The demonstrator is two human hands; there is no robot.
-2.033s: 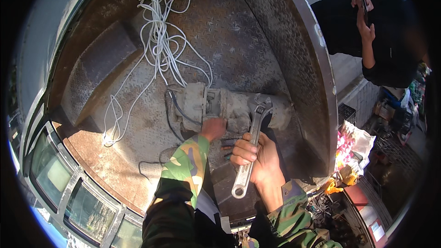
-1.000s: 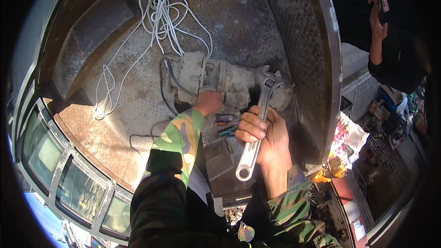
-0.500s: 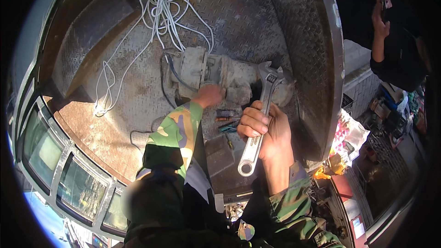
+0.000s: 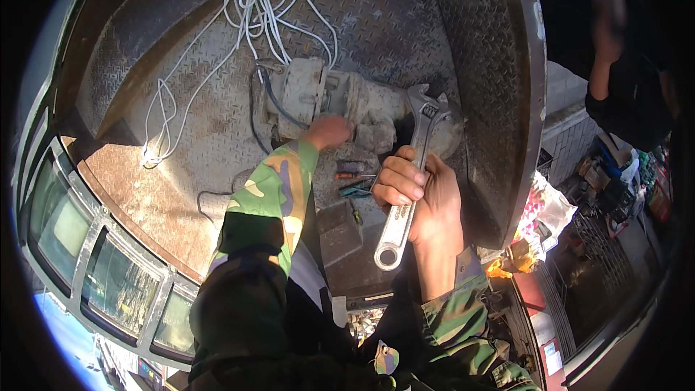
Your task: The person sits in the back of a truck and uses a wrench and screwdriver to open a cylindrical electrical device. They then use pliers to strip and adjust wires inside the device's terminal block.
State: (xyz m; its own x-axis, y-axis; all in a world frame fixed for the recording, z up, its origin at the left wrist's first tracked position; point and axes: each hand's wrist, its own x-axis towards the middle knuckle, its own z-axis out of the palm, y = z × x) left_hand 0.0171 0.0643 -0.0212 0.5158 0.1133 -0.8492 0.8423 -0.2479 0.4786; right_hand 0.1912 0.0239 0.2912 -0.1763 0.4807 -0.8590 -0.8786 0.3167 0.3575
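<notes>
My right hand [image 4: 434,206] is closed around the handle of a steel adjustable wrench [image 4: 422,134]. The wrench's jaws point away from me, over the right end of a dirty grey cast-metal machine [image 4: 376,101] that looks like a pump or motor. Against the near side of that machine, left of its middle, rests my left hand [image 4: 329,132]. Its back faces me and its fingers are hidden, so I cannot see what they touch. A dark cable [image 4: 269,94] loops along the machine's left end.
Nearer than the machine lie an orange-handled screwdriver [image 4: 350,175], a teal-handled tool [image 4: 356,190] and a dark metal block [image 4: 339,233]. Bundled white cable [image 4: 255,11] lies at the far side. A tall rusty metal wall [image 4: 499,101] rises on the right; beyond it stands a person in black [image 4: 630,101].
My view has shifted slightly, with both hands staying about where they were on the machine and the wrench. The other person's raised hand has moved and is blurred now.
</notes>
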